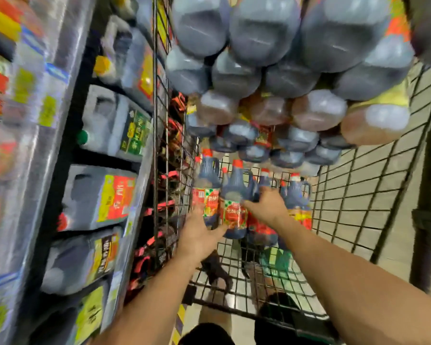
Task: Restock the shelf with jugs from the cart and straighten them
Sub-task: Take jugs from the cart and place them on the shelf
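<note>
Several dark jugs with red caps and red labels stand on the lower wire deck of the cart (239, 267). My left hand (199, 235) reaches in low and touches the base of the front jug (234, 207), fingers spread under it. My right hand (266, 205) grips the same jug's side at label height. Another jug (205, 190) stands just left of it, and a third jug (296, 195) is behind my right hand. The view is blurred by motion.
The cart's upper deck carries many jugs seen from beneath (271, 70). At the left stands the shelf (139, 185) with large boxy jugs lying in rows (97, 195). A wire cart wall (358, 195) closes the right side. Dark shoes show below.
</note>
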{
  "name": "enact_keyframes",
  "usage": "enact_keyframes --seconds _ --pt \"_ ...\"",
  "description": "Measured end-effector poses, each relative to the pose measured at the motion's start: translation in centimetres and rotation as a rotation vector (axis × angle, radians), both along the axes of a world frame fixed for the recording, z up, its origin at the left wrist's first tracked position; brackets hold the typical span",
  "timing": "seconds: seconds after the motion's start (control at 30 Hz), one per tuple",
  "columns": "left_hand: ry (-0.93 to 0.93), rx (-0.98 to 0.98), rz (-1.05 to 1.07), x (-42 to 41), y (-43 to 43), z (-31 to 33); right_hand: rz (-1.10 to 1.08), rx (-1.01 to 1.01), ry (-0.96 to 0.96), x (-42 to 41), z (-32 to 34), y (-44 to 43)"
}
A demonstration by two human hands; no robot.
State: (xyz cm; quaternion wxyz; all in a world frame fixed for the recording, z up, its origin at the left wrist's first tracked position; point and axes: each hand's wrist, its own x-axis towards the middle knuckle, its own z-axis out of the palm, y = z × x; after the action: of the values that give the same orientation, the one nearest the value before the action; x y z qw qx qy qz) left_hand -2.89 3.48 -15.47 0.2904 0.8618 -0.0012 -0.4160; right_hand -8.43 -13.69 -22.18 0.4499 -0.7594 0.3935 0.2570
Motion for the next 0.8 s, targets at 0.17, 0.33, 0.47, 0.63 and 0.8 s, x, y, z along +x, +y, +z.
enact_keyframes --seconds 0.17,0.33,0.47,0.63,0.8 --pt "0.003 0.037 -0.013 1.0 0.6 -2.7 -0.162 0.040 0.108 2.2 -2.7 1.2" --pt "0.017 0.037 0.017 0.7 1.5 -3.9 -0.016 -0.082 0.323 4.2 -3.4 2.4" --pt "0.032 0.050 0.039 0.4 2.4 -4.6 0.005 -0.161 0.374 4.6 -3.5 3.5" --pt "0.050 0.094 0.035 0.3 3.2 -4.6 -0.013 -0.226 0.398 4.9 -3.8 4.3" --pt "0.058 0.110 0.010 0.3 3.6 -4.2 -0.060 -0.291 0.354 4.5 -4.4 4.8"
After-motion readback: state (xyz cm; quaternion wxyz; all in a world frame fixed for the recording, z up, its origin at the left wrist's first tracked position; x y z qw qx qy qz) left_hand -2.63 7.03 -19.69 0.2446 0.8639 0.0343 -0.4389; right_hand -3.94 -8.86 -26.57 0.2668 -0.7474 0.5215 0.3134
